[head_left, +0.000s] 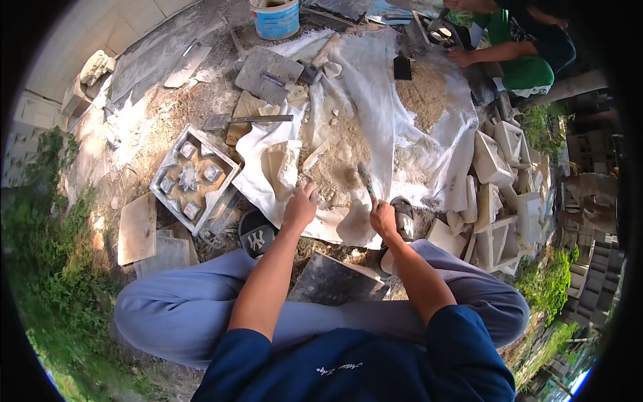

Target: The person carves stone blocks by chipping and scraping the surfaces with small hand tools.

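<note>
My right hand [382,218] is closed round the handle of a small trowel [364,175], whose dark blade points away from me over the sandy pile [338,151]. At the near edge of that pile is my left hand [301,204], fingers bent toward the sand; whether they hold anything is too small to tell. Pale block pieces [284,164] lie just beyond it on the white sheet [258,157]. To the left rests an octagonal mould [194,179] with a star shape and several small blocks inside.
A blue bucket [275,19] stands at the top. A flat trowel [268,75] and a long-handled tool [258,118] lie beyond the sheet. Pale cast blocks [492,157] are piled on the right. Another person [529,50] crouches at the top right. A dark board [338,280] lies between my legs.
</note>
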The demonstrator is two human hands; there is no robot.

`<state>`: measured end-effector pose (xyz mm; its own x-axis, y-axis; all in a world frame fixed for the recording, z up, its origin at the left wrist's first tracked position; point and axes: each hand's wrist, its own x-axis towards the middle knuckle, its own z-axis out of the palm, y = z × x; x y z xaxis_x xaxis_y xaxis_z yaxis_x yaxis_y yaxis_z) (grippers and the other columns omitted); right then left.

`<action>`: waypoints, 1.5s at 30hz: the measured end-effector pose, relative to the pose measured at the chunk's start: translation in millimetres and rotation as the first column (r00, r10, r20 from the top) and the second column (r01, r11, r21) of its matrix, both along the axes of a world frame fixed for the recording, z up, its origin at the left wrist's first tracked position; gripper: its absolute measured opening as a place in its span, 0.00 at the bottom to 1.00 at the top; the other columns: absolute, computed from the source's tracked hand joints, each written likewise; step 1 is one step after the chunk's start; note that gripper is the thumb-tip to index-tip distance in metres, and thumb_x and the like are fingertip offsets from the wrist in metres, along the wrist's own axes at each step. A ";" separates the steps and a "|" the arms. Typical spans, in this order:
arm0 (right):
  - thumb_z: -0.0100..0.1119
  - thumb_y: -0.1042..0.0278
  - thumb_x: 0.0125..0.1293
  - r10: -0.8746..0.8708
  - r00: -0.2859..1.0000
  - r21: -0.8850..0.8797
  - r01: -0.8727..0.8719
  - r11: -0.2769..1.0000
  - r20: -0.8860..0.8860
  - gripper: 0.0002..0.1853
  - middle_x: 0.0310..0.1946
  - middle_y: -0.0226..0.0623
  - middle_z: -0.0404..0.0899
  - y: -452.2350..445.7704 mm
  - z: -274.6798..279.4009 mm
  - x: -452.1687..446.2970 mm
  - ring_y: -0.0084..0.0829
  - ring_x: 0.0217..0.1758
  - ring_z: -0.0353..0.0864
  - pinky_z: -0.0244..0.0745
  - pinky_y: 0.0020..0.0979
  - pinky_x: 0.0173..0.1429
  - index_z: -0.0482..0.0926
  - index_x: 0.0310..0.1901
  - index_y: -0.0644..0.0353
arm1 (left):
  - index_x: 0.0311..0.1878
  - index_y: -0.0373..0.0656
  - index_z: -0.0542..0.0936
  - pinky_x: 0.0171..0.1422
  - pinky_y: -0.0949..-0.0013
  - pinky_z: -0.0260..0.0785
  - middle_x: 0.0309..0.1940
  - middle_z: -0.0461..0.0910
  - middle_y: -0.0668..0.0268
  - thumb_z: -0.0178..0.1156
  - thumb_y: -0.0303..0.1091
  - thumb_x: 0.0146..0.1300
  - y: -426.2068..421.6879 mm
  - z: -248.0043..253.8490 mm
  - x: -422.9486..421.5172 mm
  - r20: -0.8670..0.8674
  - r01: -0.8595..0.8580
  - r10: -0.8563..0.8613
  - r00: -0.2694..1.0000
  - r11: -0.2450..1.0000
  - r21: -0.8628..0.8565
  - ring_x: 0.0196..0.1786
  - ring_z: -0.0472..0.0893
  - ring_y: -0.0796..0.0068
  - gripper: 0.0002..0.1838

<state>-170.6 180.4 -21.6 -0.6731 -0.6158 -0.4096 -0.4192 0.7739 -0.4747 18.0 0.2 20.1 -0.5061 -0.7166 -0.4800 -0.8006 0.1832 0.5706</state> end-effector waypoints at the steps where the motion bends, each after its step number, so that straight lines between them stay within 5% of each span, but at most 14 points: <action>1: 0.41 0.53 0.78 -0.046 0.998 -0.153 0.038 0.988 -0.049 0.26 0.26 0.65 0.76 2.3 2.2 5.4 0.66 0.32 0.77 0.69 0.58 0.37 0.81 0.36 0.69 | 0.66 0.49 0.69 0.57 0.44 0.72 0.54 0.75 0.38 0.50 0.48 0.73 -1.4 -1.8 -1.6 0.000 0.001 -0.001 1.000 1.000 0.001 0.54 0.79 0.36 0.23; 3: 0.43 0.51 0.77 -0.137 0.988 -0.346 0.103 0.932 -0.074 0.29 0.26 0.66 0.76 4.5 -1.1 16.2 0.67 0.34 0.77 0.68 0.58 0.38 0.79 0.30 0.71 | 0.67 0.56 0.70 0.57 0.44 0.72 0.54 0.74 0.40 0.49 0.46 0.74 -3.7 -2.8 0.1 0.041 0.095 -0.092 0.995 0.994 -0.062 0.54 0.79 0.37 0.21; 6: 0.43 0.52 0.77 -0.033 0.999 -0.080 0.035 0.996 0.028 0.28 0.25 0.65 0.76 -1.5 -2.1 10.2 0.67 0.34 0.76 0.67 0.59 0.38 0.77 0.28 0.70 | 0.65 0.53 0.70 0.57 0.44 0.72 0.52 0.75 0.41 0.49 0.46 0.74 -1.7 8.7 -1.9 0.058 0.039 -0.039 0.998 0.999 0.000 0.52 0.80 0.37 0.20; 10: 0.45 0.50 0.77 -0.097 0.995 -0.258 0.097 0.961 0.012 0.30 0.26 0.66 0.77 -2.3 10.6 11.9 0.68 0.35 0.77 0.71 0.56 0.40 0.79 0.28 0.72 | 0.64 0.53 0.70 0.57 0.44 0.72 0.53 0.75 0.41 0.49 0.46 0.74 -3.4 7.8 -2.5 0.061 0.021 -0.025 0.998 0.998 0.059 0.52 0.80 0.37 0.19; 12: 0.44 0.49 0.77 -0.075 0.996 -0.315 0.059 0.947 -0.039 0.31 0.25 0.66 0.76 -2.3 2.4 17.2 0.68 0.34 0.77 0.70 0.55 0.39 0.78 0.27 0.73 | 0.63 0.48 0.70 0.57 0.44 0.72 0.52 0.76 0.39 0.50 0.47 0.73 -2.8 -10.8 0.4 0.063 -0.057 0.054 0.996 0.998 0.040 0.53 0.79 0.37 0.21; 15: 0.41 0.51 0.78 -0.034 0.990 -0.051 0.041 0.998 0.137 0.29 0.24 0.65 0.76 -9.5 20.8 11.6 0.66 0.33 0.78 0.70 0.57 0.41 0.77 0.30 0.70 | 0.61 0.38 0.70 0.58 0.44 0.71 0.51 0.78 0.36 0.52 0.50 0.72 -1.1 -4.5 -2.4 0.044 -0.082 0.080 0.996 0.995 0.054 0.53 0.79 0.36 0.26; 20: 0.43 0.48 0.77 -0.084 0.996 -0.295 0.069 0.953 -0.037 0.31 0.26 0.67 0.77 -6.6 2.9 21.3 0.65 0.35 0.79 0.72 0.56 0.44 0.80 0.29 0.72 | 0.59 0.33 0.70 0.58 0.43 0.71 0.49 0.79 0.34 0.52 0.51 0.72 -0.8 -4.3 1.5 0.044 -0.047 0.045 0.998 0.998 0.034 0.53 0.79 0.36 0.28; 22: 0.43 0.51 0.78 -0.005 0.993 -0.019 0.007 1.000 0.117 0.27 0.24 0.65 0.76 -14.0 2.5 11.3 0.66 0.33 0.77 0.70 0.56 0.41 0.78 0.32 0.70 | 0.60 0.34 0.70 0.58 0.43 0.71 0.49 0.79 0.35 0.52 0.51 0.72 -1.2 -5.1 -3.6 0.080 -0.063 0.061 0.995 0.998 0.026 0.53 0.79 0.36 0.28; 28: 0.45 0.48 0.76 -0.110 0.994 -0.284 0.104 0.953 -0.004 0.33 0.25 0.68 0.76 -9.9 0.4 22.0 0.67 0.35 0.78 0.70 0.57 0.43 0.80 0.25 0.73 | 0.60 0.35 0.70 0.59 0.43 0.71 0.49 0.79 0.36 0.52 0.51 0.72 -1.3 -3.0 1.5 0.018 0.013 -0.012 1.000 0.998 -0.055 0.53 0.80 0.36 0.28; 31: 0.45 0.52 0.77 0.005 0.998 -0.046 -0.002 0.999 0.066 0.30 0.22 0.66 0.75 -14.3 3.3 12.5 0.66 0.32 0.78 0.70 0.56 0.40 0.79 0.27 0.72 | 0.59 0.32 0.70 0.59 0.44 0.71 0.48 0.79 0.35 0.52 0.50 0.72 -0.5 -0.5 -5.8 0.067 -0.081 0.079 0.995 0.996 0.039 0.52 0.80 0.36 0.28; 35: 0.44 0.50 0.77 -0.097 0.995 -0.306 0.086 0.948 -0.022 0.33 0.23 0.68 0.75 -11.2 2.2 18.8 0.65 0.32 0.78 0.70 0.56 0.39 0.78 0.23 0.73 | 0.56 0.28 0.69 0.57 0.44 0.72 0.45 0.80 0.33 0.53 0.50 0.71 -3.4 -2.8 -1.8 0.030 -0.050 0.050 0.998 0.999 -0.004 0.51 0.80 0.35 0.28; 38: 0.42 0.49 0.78 -0.017 0.995 -0.064 0.024 0.998 0.095 0.33 0.24 0.69 0.75 -8.9 -13.5 0.9 0.68 0.35 0.77 0.69 0.56 0.40 0.77 0.27 0.75 | 0.56 0.27 0.69 0.56 0.43 0.72 0.44 0.80 0.33 0.53 0.50 0.71 -1.2 -4.3 -2.6 0.030 -0.058 0.058 0.998 0.998 -0.003 0.51 0.80 0.35 0.29; 44: 0.43 0.46 0.77 -0.099 0.995 -0.305 0.103 0.947 0.029 0.36 0.23 0.69 0.75 -14.2 14.0 21.1 0.69 0.34 0.76 0.69 0.57 0.41 0.77 0.23 0.75 | 0.64 0.56 0.72 0.55 0.43 0.73 0.53 0.75 0.39 0.48 0.46 0.74 -2.6 -0.9 0.3 0.050 0.037 -0.036 0.998 0.999 -0.022 0.50 0.80 0.36 0.19; 45: 0.44 0.47 0.77 -0.039 0.999 -0.151 0.044 0.988 0.037 0.35 0.24 0.69 0.75 -16.3 7.4 17.7 0.69 0.34 0.76 0.69 0.57 0.40 0.77 0.23 0.74 | 0.64 0.56 0.72 0.55 0.43 0.73 0.53 0.75 0.39 0.48 0.46 0.74 2.8 -1.5 5.3 0.057 0.032 -0.031 0.998 0.999 -0.013 0.50 0.80 0.36 0.19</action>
<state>-152.9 164.1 -14.1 -0.6866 -0.6443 -0.3369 -0.3698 0.7085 -0.6011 23.3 2.9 18.7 -0.5007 -0.7075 -0.4987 -0.8251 0.2161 0.5220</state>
